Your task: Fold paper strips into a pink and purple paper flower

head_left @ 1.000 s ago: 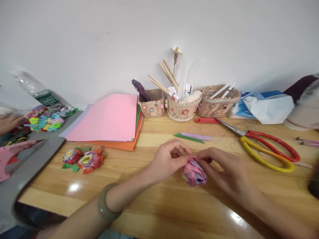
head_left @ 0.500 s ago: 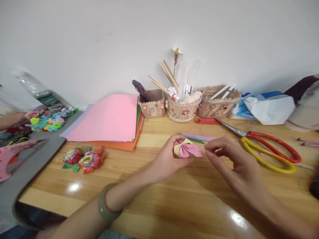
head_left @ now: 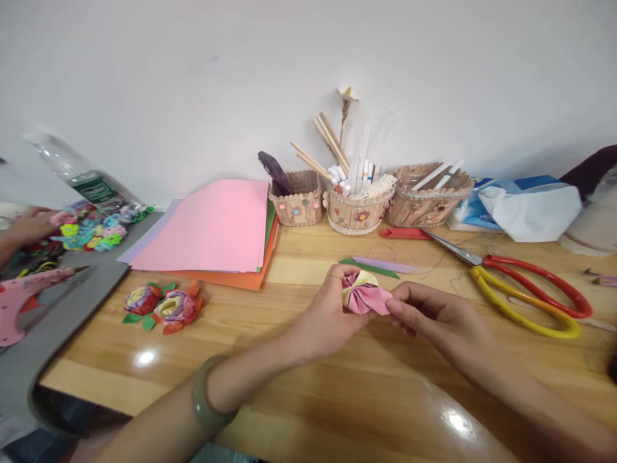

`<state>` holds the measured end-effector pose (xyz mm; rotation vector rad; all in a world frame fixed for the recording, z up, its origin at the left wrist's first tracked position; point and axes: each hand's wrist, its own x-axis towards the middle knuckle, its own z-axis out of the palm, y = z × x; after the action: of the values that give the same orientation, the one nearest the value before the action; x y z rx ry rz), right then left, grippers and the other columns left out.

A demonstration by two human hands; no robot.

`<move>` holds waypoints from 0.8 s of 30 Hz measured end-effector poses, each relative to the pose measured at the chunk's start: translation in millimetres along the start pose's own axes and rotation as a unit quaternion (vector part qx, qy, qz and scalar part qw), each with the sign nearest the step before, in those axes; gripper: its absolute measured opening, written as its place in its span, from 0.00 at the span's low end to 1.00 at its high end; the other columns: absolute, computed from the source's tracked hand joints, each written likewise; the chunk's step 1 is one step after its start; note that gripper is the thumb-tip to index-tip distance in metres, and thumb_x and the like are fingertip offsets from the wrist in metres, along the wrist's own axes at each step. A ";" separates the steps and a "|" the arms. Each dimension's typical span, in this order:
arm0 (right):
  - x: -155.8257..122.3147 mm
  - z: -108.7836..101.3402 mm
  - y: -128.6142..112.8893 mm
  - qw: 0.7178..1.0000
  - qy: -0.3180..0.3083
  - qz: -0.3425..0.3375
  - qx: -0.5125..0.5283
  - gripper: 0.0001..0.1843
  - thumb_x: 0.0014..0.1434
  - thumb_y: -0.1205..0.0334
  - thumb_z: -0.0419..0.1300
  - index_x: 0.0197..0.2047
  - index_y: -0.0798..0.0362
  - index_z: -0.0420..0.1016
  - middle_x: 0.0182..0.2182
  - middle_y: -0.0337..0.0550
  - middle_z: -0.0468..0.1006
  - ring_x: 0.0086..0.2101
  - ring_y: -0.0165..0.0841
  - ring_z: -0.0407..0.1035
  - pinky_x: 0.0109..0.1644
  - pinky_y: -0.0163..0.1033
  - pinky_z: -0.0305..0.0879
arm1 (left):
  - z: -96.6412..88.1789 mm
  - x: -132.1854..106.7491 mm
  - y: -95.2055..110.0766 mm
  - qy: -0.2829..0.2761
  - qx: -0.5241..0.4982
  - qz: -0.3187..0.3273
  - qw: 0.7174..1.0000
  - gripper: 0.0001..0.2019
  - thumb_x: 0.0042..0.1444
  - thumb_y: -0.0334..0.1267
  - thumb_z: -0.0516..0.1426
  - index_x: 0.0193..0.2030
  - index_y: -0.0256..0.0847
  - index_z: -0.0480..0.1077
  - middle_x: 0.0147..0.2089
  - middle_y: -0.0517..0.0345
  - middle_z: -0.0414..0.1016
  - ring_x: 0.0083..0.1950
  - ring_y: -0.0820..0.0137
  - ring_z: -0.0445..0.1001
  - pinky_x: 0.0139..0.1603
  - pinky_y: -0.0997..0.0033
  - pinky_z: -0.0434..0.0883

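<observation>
A pink and pale yellow folded paper flower (head_left: 362,292) is held above the wooden table, between my two hands. My left hand (head_left: 332,315) wraps round its left side, thumb below and fingers above. With thumb and forefinger, my right hand (head_left: 424,312) pinches the tip of a pink petal at its right. Just behind the flower lie a green paper strip (head_left: 369,269) and a lilac paper strip (head_left: 385,265). Large scissors (head_left: 523,283) with one red and one yellow handle rest to the right of my right hand.
Two finished paper flowers (head_left: 166,305) lie at the left, before a stack of coloured paper (head_left: 207,225). Decorated wooden baskets (head_left: 361,212) stand along the wall. A tissue pack (head_left: 525,202) is at the right. At far left are another person's hand (head_left: 36,225) and a pink glue gun (head_left: 29,292).
My right hand has moved slightly down and closed its fingertips on the pink petal. The flower has turned a little in my left hand. The view has shifted slightly.
</observation>
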<state>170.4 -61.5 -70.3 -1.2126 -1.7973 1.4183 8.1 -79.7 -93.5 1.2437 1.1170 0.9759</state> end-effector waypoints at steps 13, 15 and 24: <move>-1.3 4.1 1.9 1.000 0.000 -0.019 -0.025 0.18 0.55 0.47 0.53 0.23 0.52 0.65 0.16 0.32 0.59 0.18 0.25 0.51 0.20 0.32 0.47 | 2.4 -4.1 5.6 -0.042 -0.132 0.014 0.990 0.20 0.43 0.32 0.61 0.40 0.40 0.55 0.38 0.61 0.60 0.38 0.77 0.64 0.41 0.74 0.64; -2.0 4.2 0.9 1.000 -0.004 -0.019 -0.019 0.19 0.55 0.47 0.53 0.22 0.52 0.65 0.16 0.33 0.59 0.18 0.25 0.51 0.21 0.32 0.48 | 2.2 -3.8 5.2 -0.042 -0.134 0.018 0.990 0.21 0.42 0.31 0.62 0.40 0.40 0.56 0.38 0.61 0.61 0.37 0.77 0.64 0.41 0.75 0.64; -1.4 -4.7 11.9 0.985 0.117 -0.129 0.009 0.14 0.53 0.51 0.58 0.41 0.47 0.69 0.37 0.40 0.72 0.36 0.32 0.67 0.37 0.36 0.66 | -4.4 1.5 3.4 -0.131 -0.294 -0.054 0.945 0.24 0.43 0.49 0.61 0.42 0.41 0.58 0.39 0.53 0.70 0.34 0.67 0.74 0.26 0.71 0.70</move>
<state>178.7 -60.2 -80.0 -1.0443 -1.7026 1.0956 4.2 -77.0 -90.2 0.7845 0.6086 0.9349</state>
